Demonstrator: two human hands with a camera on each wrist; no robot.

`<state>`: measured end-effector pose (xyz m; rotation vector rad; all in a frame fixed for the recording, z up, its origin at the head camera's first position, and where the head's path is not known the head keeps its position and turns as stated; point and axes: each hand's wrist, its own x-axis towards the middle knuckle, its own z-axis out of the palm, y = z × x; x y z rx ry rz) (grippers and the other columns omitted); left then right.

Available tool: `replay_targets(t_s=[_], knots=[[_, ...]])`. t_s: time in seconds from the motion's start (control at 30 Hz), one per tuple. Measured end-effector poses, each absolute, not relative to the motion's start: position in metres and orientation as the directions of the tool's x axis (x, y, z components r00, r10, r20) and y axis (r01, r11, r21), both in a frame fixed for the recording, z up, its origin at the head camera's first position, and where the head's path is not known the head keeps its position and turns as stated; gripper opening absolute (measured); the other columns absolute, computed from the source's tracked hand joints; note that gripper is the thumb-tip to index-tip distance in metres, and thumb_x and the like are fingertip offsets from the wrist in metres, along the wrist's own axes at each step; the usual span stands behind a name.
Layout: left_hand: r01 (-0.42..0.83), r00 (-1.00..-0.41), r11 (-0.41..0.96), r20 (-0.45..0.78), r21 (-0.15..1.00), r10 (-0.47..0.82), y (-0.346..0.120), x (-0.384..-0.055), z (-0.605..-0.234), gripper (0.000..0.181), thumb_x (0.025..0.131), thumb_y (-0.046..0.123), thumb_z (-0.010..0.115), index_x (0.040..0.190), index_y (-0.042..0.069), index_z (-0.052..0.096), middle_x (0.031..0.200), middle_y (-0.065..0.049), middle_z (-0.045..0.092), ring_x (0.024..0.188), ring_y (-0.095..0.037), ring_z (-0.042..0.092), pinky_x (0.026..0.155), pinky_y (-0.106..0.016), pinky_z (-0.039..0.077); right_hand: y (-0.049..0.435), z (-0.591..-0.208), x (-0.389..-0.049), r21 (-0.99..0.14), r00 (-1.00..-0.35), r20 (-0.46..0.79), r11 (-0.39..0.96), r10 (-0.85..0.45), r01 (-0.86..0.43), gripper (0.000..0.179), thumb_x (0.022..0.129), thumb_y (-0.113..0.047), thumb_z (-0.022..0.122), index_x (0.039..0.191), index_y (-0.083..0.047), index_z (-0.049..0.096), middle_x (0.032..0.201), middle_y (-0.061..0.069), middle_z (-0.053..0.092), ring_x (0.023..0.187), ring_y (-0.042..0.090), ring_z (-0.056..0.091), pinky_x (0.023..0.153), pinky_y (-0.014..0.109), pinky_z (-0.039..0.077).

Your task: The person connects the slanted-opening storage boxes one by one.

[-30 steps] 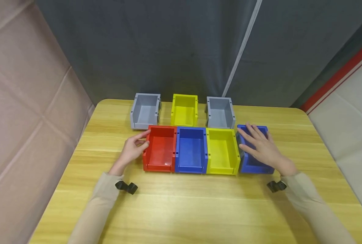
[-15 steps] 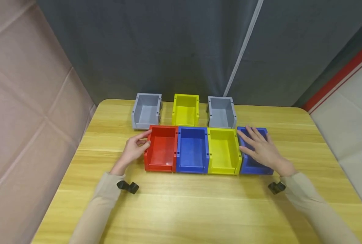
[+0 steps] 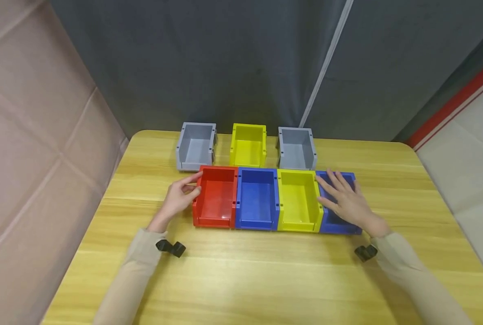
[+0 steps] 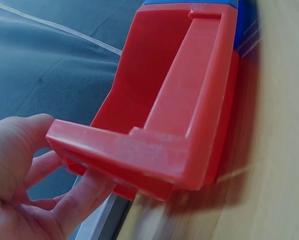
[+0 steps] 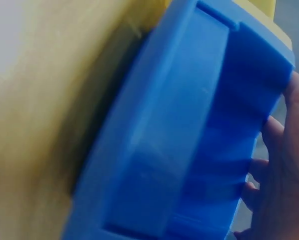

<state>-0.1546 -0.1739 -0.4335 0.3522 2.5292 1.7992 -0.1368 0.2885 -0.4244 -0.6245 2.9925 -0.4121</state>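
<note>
In the head view, a row of bins runs across the table: a red bin, a blue bin, a yellow bin and a second blue bin at the right end. My left hand touches the red bin's outer left side with thumb and fingertips. Seen from the left wrist, the fingers lie against that side wall. My right hand rests over the right-end blue bin, fingers spread. In the right wrist view its fingertips meet the blue bin's rim. The neighbouring bins stand side by side.
Behind the row stand a grey bin, a small yellow bin and another grey bin, spaced apart. A dark curtain hangs past the rear edge of the wooden table.
My right hand and the right-end blue bin have shifted slightly left, and the gap to the yellow bin has closed. My left hand stays at the red bin.
</note>
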Motion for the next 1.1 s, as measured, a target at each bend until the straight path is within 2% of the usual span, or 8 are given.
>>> replay_targets(t_s=[0.17, 0.3, 0.4, 0.5, 0.67, 0.83, 1.1], knots=[[0.18, -0.975, 0.322, 0.126, 0.93, 0.181, -0.176, -0.159, -0.443, 0.045, 0.086, -0.007, 0.057, 0.131, -0.002, 0.052, 0.13, -0.025, 0.052, 0.087, -0.037, 0.064, 0.054, -0.022, 0.05, 0.291, -0.419, -0.14, -0.309, -0.909, -0.002, 0.865, -0.417, -0.396, 0.064, 0.096, -0.044, 0.048, 0.151, -0.024, 0.021, 0.154, 0.019, 0.013, 0.139, 0.043, 0.01, 0.097, 0.075, 0.005], [0.172, -0.978, 0.35, 0.118, 0.921, 0.171, -0.175, -0.161, -0.442, 0.045, 0.085, -0.006, 0.058, 0.13, 0.0, 0.055, 0.129, -0.023, 0.053, 0.086, -0.034, 0.065, 0.054, -0.021, 0.05, 0.294, -0.407, -0.146, -0.375, -0.909, 0.063, 0.834, -0.413, -0.405, 0.059, 0.095, -0.036, 0.054, 0.145, -0.012, 0.036, 0.148, 0.025, 0.027, 0.131, 0.049, 0.026, 0.095, 0.074, 0.018], [0.144, -0.983, 0.373, 0.09, 0.917, 0.16, -0.174, -0.161, -0.44, 0.045, 0.085, -0.006, 0.058, 0.129, 0.002, 0.056, 0.129, -0.021, 0.054, 0.085, -0.032, 0.065, 0.052, -0.021, 0.049, 0.297, -0.397, -0.155, -0.471, -0.921, 0.074, 0.8, -0.383, -0.371, 0.061, 0.093, -0.03, 0.058, 0.143, -0.002, 0.036, 0.146, 0.03, 0.028, 0.129, 0.051, 0.027, 0.097, 0.07, 0.023], [0.113, -0.988, 0.388, 0.062, 0.915, 0.142, -0.173, -0.16, -0.437, 0.046, 0.084, -0.005, 0.059, 0.129, 0.003, 0.056, 0.127, -0.021, 0.056, 0.085, -0.032, 0.065, 0.051, -0.021, 0.048, 0.301, -0.388, -0.163, -0.559, -0.937, 0.056, 0.767, -0.344, -0.315, 0.064, 0.093, -0.028, 0.058, 0.143, 0.002, 0.032, 0.146, 0.031, 0.024, 0.132, 0.05, 0.022, 0.102, 0.066, 0.02], [0.082, -0.992, 0.408, 0.034, 0.909, 0.125, -0.173, -0.158, -0.433, 0.046, 0.084, -0.004, 0.059, 0.13, 0.003, 0.056, 0.125, -0.022, 0.057, 0.086, -0.032, 0.065, 0.056, -0.022, 0.051, 0.307, -0.38, -0.177, -0.618, -0.941, 0.136, 0.716, -0.308, -0.324, 0.056, 0.092, -0.019, 0.06, 0.137, 0.008, 0.04, 0.14, 0.032, 0.036, 0.128, 0.05, 0.03, 0.097, 0.066, 0.027], [0.065, -0.994, 0.426, 0.019, 0.903, 0.111, -0.174, -0.157, -0.432, 0.046, 0.084, -0.003, 0.059, 0.13, 0.004, 0.056, 0.125, -0.021, 0.057, 0.088, -0.033, 0.065, 0.057, -0.022, 0.051, 0.311, -0.374, -0.187, -0.649, -0.951, 0.17, 0.696, -0.26, -0.307, 0.051, 0.093, -0.018, 0.059, 0.135, 0.007, 0.044, 0.136, 0.03, 0.042, 0.121, 0.049, 0.039, 0.09, 0.068, 0.033], [0.082, -0.996, 0.488, 0.057, 0.869, 0.067, -0.187, -0.157, -0.431, 0.044, 0.084, -0.003, 0.058, 0.128, 0.002, 0.057, 0.121, -0.022, 0.059, 0.087, -0.035, 0.065, 0.059, -0.018, 0.05, 0.311, -0.357, -0.198, -0.688, -0.973, 0.134, 0.689, -0.188, -0.228, 0.051, 0.094, -0.022, 0.057, 0.137, 0.001, 0.045, 0.139, 0.025, 0.042, 0.123, 0.043, 0.04, 0.092, 0.062, 0.036]])
